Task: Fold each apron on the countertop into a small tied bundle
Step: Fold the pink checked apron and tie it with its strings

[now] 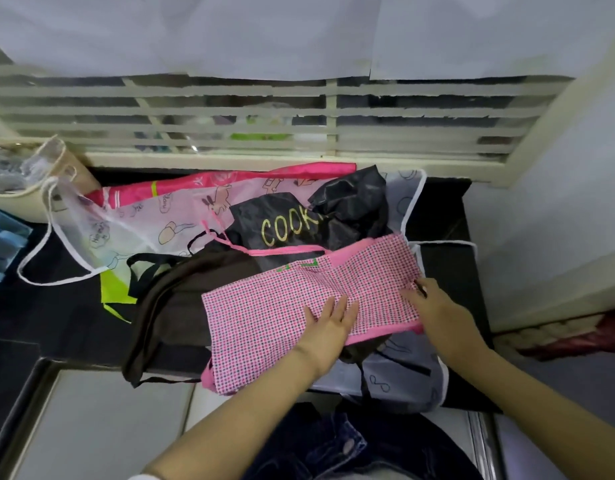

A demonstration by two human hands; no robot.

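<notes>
Early going: pressing the pink checked apron atop the other aprons on the counter with flat-fingered left hand, pinching its edge with right hand, nothing tied yet.

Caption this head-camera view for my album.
Left hand presses a pink dotted fabric apron while right hand pinches its edge, atop other aprons on dark countertop.

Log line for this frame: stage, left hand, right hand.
stage: folding, no bundle yet | left hand: flat on pink checked apron | right hand: at its right edge, grip unclear
</notes>
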